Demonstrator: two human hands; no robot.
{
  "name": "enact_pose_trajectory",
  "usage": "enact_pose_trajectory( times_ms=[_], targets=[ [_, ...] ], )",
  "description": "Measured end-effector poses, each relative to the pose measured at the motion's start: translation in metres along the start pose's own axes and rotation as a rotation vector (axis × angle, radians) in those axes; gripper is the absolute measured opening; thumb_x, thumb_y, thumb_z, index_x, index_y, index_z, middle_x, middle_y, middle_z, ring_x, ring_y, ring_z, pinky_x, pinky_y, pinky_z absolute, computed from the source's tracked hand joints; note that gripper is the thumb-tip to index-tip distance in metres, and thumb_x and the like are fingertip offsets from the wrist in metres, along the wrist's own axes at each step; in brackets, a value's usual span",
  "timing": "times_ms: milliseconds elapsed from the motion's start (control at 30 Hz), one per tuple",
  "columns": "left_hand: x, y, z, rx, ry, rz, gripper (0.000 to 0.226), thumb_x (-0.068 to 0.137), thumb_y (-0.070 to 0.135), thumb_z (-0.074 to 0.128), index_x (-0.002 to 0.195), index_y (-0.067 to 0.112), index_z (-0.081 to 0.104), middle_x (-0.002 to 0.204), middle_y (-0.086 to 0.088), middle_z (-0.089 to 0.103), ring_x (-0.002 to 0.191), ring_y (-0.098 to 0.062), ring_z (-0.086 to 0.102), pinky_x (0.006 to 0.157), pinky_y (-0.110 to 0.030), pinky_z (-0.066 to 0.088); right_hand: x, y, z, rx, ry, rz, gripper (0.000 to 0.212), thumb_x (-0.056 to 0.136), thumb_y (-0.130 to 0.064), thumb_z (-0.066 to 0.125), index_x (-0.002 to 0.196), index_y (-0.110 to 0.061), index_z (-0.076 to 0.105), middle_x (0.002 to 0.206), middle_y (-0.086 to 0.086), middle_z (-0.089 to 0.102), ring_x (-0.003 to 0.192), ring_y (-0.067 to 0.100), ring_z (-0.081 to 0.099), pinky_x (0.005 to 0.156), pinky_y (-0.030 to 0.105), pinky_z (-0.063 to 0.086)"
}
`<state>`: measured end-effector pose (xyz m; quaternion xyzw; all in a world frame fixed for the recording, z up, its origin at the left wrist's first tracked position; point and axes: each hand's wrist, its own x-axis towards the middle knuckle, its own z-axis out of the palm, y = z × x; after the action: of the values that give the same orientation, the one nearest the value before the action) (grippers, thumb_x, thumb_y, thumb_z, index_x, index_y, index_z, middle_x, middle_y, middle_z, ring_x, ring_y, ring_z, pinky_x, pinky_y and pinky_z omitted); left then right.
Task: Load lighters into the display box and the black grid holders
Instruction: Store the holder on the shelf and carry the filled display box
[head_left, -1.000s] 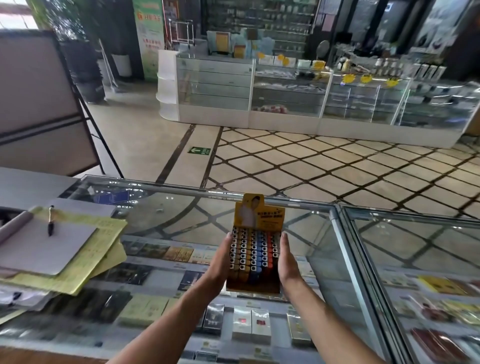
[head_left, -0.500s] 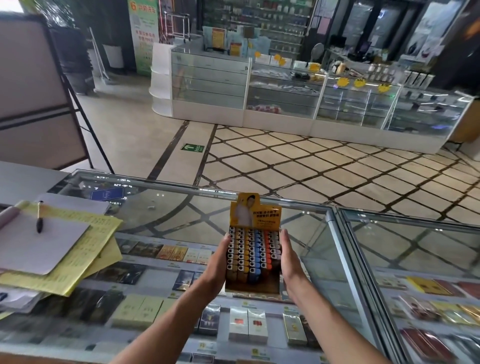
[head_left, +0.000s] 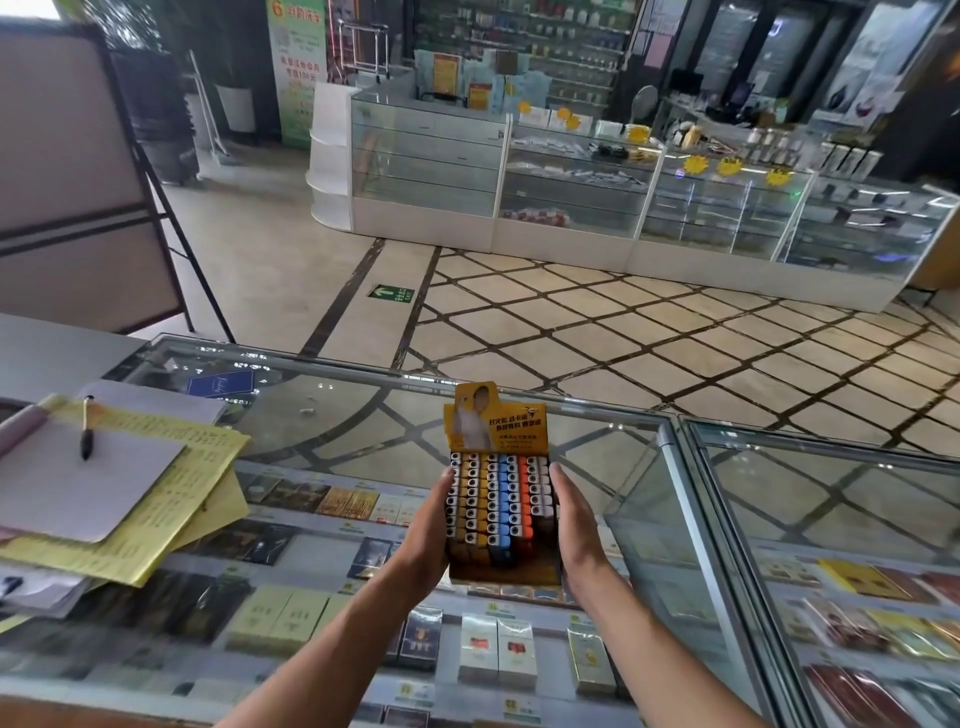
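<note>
I hold an orange display box above the glass counter, its printed header card standing up at the far end. Rows of lighters fill it: yellow, blue, orange and dark ones, their metal tops facing up. My left hand presses flat against the box's left side. On the box's right side my right hand does the same, so the box is clamped between both palms. No black grid holders are in view.
The glass counter top shows cigarette packs on shelves beneath. At the left lie yellow papers, a pale notebook and a pen. A metal seam divides two glass cases. Tiled floor and more showcases lie beyond.
The box stays clamped between both hands in much the same place over the counter. My view has tipped slightly, so the counter and papers sit a little lower left.
</note>
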<state>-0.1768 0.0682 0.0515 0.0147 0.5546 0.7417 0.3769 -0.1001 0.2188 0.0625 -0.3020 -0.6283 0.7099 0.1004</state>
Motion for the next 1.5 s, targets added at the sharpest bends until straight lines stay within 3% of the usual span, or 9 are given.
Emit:
enact_pose_trajectory(
  times_ms=[233,400,567,667,867,1033,1200,1333,1500],
  targets=[
    [-0.001,0.004,0.006,0.024,0.016,-0.003,0.059,0.109,0.053,0.025,0.13,0.014,0.064,0.115,-0.014,0.076,0.108,-0.029,0.073,0.101,-0.049,0.054,-0.001,0.006,-0.006,0.036,0.004,-0.033,0.052,0.093,-0.059,0.056,0.122,-0.017,0.066,0.109,0.011,0.076,0.104,0.031,0.073,0.09,0.051,0.059],
    [-0.004,0.012,0.015,0.089,-0.038,0.057,0.055,0.108,0.054,0.028,0.128,0.018,0.064,0.113,-0.012,0.076,0.106,-0.029,0.073,0.089,-0.046,0.058,-0.006,0.009,-0.006,0.095,0.018,-0.068,0.04,0.104,-0.049,0.046,0.128,-0.021,0.061,0.111,0.008,0.075,0.101,0.026,0.074,0.082,0.043,0.06],
    [-0.006,0.014,0.018,0.155,-0.101,0.119,0.049,0.095,0.059,0.051,0.138,0.035,0.051,0.127,-0.008,0.069,0.113,-0.028,0.07,0.097,-0.058,0.056,-0.013,0.008,-0.007,0.13,0.002,-0.099,0.037,0.105,-0.048,0.044,0.134,-0.03,0.057,0.117,0.004,0.073,0.105,0.022,0.073,0.084,0.043,0.06],
    [-0.005,0.011,0.02,0.145,-0.135,0.147,0.047,0.095,0.046,0.057,0.14,0.037,0.048,0.128,-0.006,0.068,0.114,-0.027,0.07,0.096,-0.056,0.057,-0.02,0.004,-0.01,0.131,-0.012,-0.123,0.034,0.107,-0.041,0.043,0.135,-0.026,0.055,0.113,0.0,0.074,0.101,0.017,0.073,0.072,0.028,0.06],
    [-0.007,-0.003,0.029,0.085,-0.155,0.148,0.066,0.101,0.013,0.059,0.151,0.048,0.035,0.132,-0.009,0.066,0.111,-0.031,0.071,0.089,-0.054,0.06,-0.029,0.011,-0.022,0.067,0.038,-0.195,0.042,0.104,-0.041,0.054,0.145,-0.034,0.046,0.126,-0.002,0.069,0.113,0.02,0.07,0.086,0.042,0.06],
    [-0.009,-0.016,0.046,0.073,-0.178,0.105,0.074,0.1,0.012,0.061,0.153,0.052,0.03,0.136,-0.01,0.063,0.111,-0.031,0.071,0.09,-0.056,0.059,-0.041,0.014,-0.041,0.027,0.07,-0.238,0.042,0.098,-0.032,0.062,0.139,-0.029,0.052,0.119,0.0,0.071,0.102,0.017,0.073,0.074,0.027,0.06],
    [-0.014,-0.024,0.073,0.101,-0.231,0.077,0.088,0.096,0.011,0.066,0.154,0.059,0.02,0.138,-0.008,0.061,0.11,-0.03,0.072,0.092,-0.058,0.058,-0.063,0.012,-0.068,-0.017,0.132,-0.245,0.058,0.086,-0.043,0.064,0.141,-0.039,0.047,0.118,-0.016,0.071,0.104,0.008,0.071,0.076,0.02,0.059],
    [-0.02,-0.03,0.101,0.116,-0.289,0.078,0.08,0.097,0.008,0.065,0.152,0.055,0.031,0.127,-0.007,0.07,0.107,-0.034,0.072,0.091,-0.061,0.058,-0.083,0.009,-0.09,-0.002,0.19,-0.239,0.065,0.082,-0.043,0.063,0.143,-0.037,0.042,0.103,-0.038,0.068,0.093,-0.012,0.067,0.065,0.004,0.05],
    [-0.035,-0.048,0.146,0.135,-0.352,0.054,0.073,0.097,0.005,0.062,0.148,0.052,0.036,0.12,-0.005,0.073,0.106,-0.033,0.073,0.089,-0.056,0.06,-0.113,0.011,-0.132,0.037,0.299,-0.24,0.066,0.079,-0.045,0.063,0.141,-0.04,0.039,0.097,-0.042,0.066,0.087,-0.021,0.063,0.062,0.001,0.047]
  ],
)
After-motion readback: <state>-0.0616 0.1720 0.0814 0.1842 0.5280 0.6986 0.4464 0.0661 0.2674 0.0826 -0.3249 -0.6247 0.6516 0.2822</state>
